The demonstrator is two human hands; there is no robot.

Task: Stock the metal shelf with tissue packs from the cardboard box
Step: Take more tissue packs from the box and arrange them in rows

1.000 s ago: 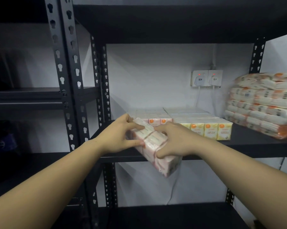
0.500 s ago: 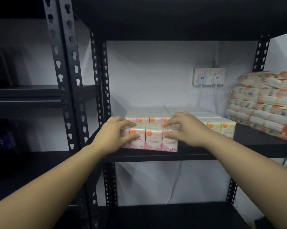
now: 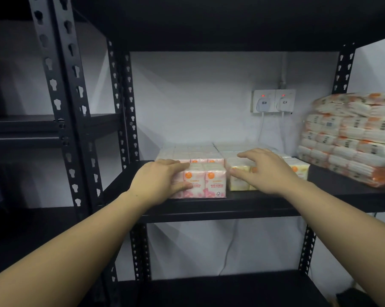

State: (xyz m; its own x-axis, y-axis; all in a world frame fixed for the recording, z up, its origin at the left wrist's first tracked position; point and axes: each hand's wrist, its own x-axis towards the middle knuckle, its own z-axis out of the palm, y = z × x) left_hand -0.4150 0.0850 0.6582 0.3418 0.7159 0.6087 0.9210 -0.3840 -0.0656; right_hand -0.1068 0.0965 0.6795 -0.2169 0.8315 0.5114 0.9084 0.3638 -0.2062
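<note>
Two bare forearms reach up from the lower corners toward the black metal shelf, which serves as the landmark here. At its front edge stands the pink pack, upright, its printed face toward the camera. The left hand lies against the pack's left end: the thumb presses the front face low down, while the fingers lie flat and close together over the top left corner. Nothing is pinched; the hand cups the pack's end.

Just right of the pink pack, touching or nearly touching it, sits the yellow pack, set slightly further back from the shelf's front edge. The right hand rests on top of it, palm down, fingers spread and lightly curved, gripping nothing, the thumb against the front face.

Behind these two, further onto the shelf, lie more rows of the same packs, pink on the left and pale ones on the right, filling the boards toward the wall.

At the shelf's right end, well apart from the hands, a big wrapped bundle of orange-and-white packs is stacked high.

On the wall behind the shelf, above the rear rows, a double socket holds two plugs with red lights lit, and white cables hang down from them.
</note>
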